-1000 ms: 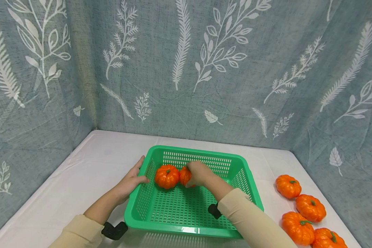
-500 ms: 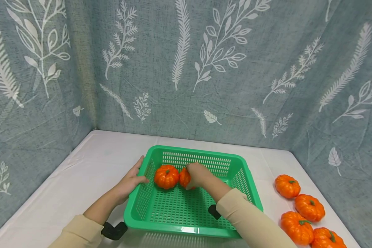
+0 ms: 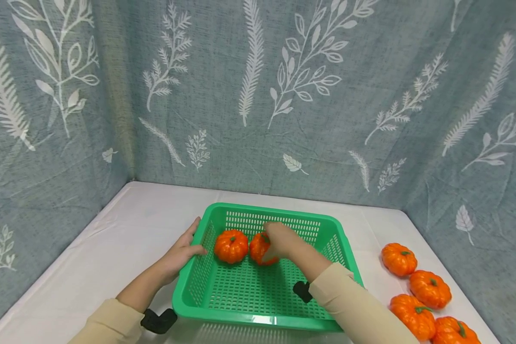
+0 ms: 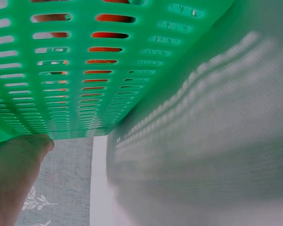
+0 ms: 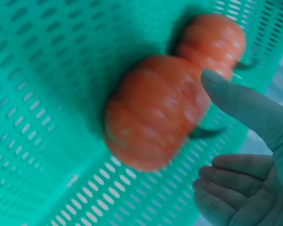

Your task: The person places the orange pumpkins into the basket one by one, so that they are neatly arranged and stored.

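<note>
A green plastic basket (image 3: 241, 323) stands on the white-covered table. My left hand (image 3: 181, 252) grips its left rim, thumb over the edge and fingers along the outside. Two small orange pumpkins with green stems sit side by side in the basket, towards the back left: the left pumpkin (image 3: 231, 246) and the right pumpkin (image 3: 258, 245). Beside the right one is my right hand (image 3: 283, 241), partly covering it from the head. In the right wrist view, thumb (image 5: 245, 101) and fingers are spread apart, with the nearer pumpkin (image 5: 153, 113) outside their grasp.
Several more orange pumpkins (image 3: 431, 288) lie on the table to the right of the basket. A patterned grey-blue curtain (image 3: 223, 95) hangs behind and at both sides of the white tabletop (image 3: 163, 203). Black wrist cameras (image 3: 159, 320) sit below each wrist.
My right hand has let go of the right pumpkin and shifted slightly right, so more of that pumpkin shows. My left hand and the basket have stayed in place.
</note>
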{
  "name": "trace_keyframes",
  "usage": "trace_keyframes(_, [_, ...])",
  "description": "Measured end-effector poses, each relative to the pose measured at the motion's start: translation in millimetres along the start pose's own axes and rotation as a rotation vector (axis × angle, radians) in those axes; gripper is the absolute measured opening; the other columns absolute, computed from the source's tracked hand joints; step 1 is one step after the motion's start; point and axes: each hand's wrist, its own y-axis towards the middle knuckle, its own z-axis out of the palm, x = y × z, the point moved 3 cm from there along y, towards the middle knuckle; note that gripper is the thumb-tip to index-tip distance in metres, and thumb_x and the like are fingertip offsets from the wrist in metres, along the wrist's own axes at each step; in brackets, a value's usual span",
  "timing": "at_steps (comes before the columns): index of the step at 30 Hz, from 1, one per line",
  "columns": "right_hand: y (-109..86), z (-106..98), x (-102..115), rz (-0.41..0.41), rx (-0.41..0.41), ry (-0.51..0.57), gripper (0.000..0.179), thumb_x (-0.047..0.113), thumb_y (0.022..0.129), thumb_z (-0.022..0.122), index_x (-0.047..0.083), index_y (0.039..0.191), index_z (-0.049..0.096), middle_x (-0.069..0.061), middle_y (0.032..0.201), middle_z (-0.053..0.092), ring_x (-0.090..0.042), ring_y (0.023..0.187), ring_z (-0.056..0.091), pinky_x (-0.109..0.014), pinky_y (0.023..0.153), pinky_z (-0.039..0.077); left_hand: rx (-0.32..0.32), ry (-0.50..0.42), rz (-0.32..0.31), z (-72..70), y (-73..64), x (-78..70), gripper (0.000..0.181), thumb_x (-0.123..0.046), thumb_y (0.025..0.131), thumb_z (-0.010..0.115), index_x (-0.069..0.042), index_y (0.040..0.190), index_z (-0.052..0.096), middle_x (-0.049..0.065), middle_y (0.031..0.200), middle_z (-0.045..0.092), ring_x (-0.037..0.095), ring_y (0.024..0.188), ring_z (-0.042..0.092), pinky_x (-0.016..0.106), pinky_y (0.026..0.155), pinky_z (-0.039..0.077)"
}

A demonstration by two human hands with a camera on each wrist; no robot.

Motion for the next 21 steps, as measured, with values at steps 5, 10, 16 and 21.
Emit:
trace_keyframes(5, [-11.0, -21, -9, 0.044, -0.039, 0.063, 0.086, 0.020, 0.065, 0.081, -0.006, 0.135, 0.038, -0.021, 0.138, 0.042, -0.035, 0.125, 0.041, -0.043, 0.103, 0.039, -0.009, 0.006, -0.004, -1.6, -0.6, -0.5, 0.093, 0.000, 0.078, 0.047, -0.007, 0.144, -0.018, 0.024, 0.151, 0.000, 0.043, 0.125, 0.036, 0.039, 0.086, 0.052])
trace_keyframes(10, [-19.5, -40, -20, 0.084, -0.075, 0.110, 0.088, 0.022, 0.068, 0.080, -0.003, 0.138, 0.035, -0.019, 0.143, 0.035, -0.037, 0.131, 0.033, -0.047, 0.106, 0.034, -0.005, 0.006, 0.005, -2.5, -1.0, -1.0, 0.093, 0.000, 0.078, 0.047, -0.006, 0.144, -0.019, 0.023, 0.151, -0.005, 0.045, 0.129, 0.028, 0.041, 0.090, 0.049])
trace_keyframes(16, [-31.6, -56, -43, 0.083, -0.128, 0.138, 0.092, 0.031, 0.070, 0.077, -0.005, 0.140, 0.030, -0.022, 0.143, 0.034, -0.038, 0.130, 0.034, -0.049, 0.105, 0.035, 0.008, -0.003, 0.011, -0.9, 0.4, 0.8, 0.093, 0.001, 0.078, 0.046, -0.007, 0.144, -0.020, 0.022, 0.152, -0.008, 0.045, 0.131, 0.025, 0.041, 0.091, 0.048])
trace_keyframes(21, [-45.5, -73, -77, 0.159, -0.183, 0.198, 0.094, 0.037, 0.073, 0.073, -0.003, 0.142, 0.025, -0.024, 0.143, 0.032, -0.041, 0.128, 0.034, -0.054, 0.102, 0.036, 0.009, 0.002, 0.014, 0.3, 0.5, -0.9, 0.093, 0.001, 0.078, 0.046, -0.007, 0.144, -0.019, 0.022, 0.152, -0.008, 0.045, 0.131, 0.025, 0.040, 0.090, 0.049])
